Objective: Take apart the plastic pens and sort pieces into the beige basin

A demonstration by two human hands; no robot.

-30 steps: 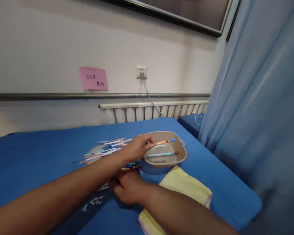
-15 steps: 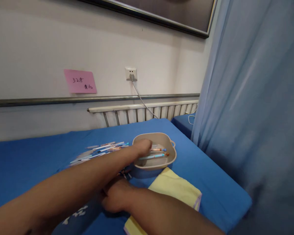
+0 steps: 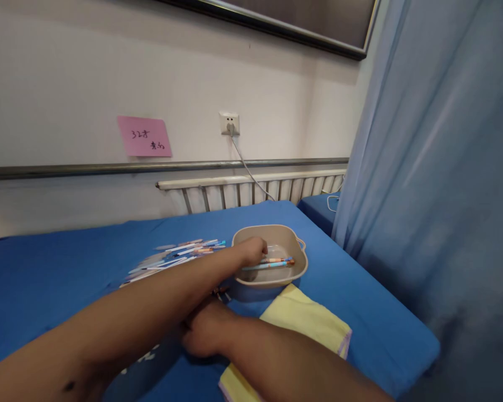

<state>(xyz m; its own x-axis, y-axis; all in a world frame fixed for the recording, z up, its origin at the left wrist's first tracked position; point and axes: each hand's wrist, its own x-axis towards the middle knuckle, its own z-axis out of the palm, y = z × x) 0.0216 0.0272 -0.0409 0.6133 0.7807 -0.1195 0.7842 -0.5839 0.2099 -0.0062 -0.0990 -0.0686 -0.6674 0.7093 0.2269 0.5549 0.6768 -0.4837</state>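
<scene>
My left hand (image 3: 252, 251) reaches over the near rim of a beige bowl (image 3: 300, 267), fingers curled on the end of an orange pen (image 3: 276, 260). That pen lies low in the bowl beside a light blue pen (image 3: 265, 267). My right hand (image 3: 205, 334) rests on the blue sheet (image 3: 67, 262) under my left forearm. Its fingers are hidden, and a dark pen tip (image 3: 220, 291) shows just beyond them. A pile of several pens (image 3: 171, 259) lies left of the bowl.
A folded yellow cloth (image 3: 305, 324) lies in front of the bowl. A blue curtain (image 3: 436, 167) hangs along the right edge of the bed. Behind are a radiator (image 3: 251, 190), a wall socket with a cable (image 3: 228, 124) and a pink note (image 3: 143, 136).
My left hand has carried the orange pen from above the bowl down into it, next to the light blue pen. My right hand has slid left under my forearm.
</scene>
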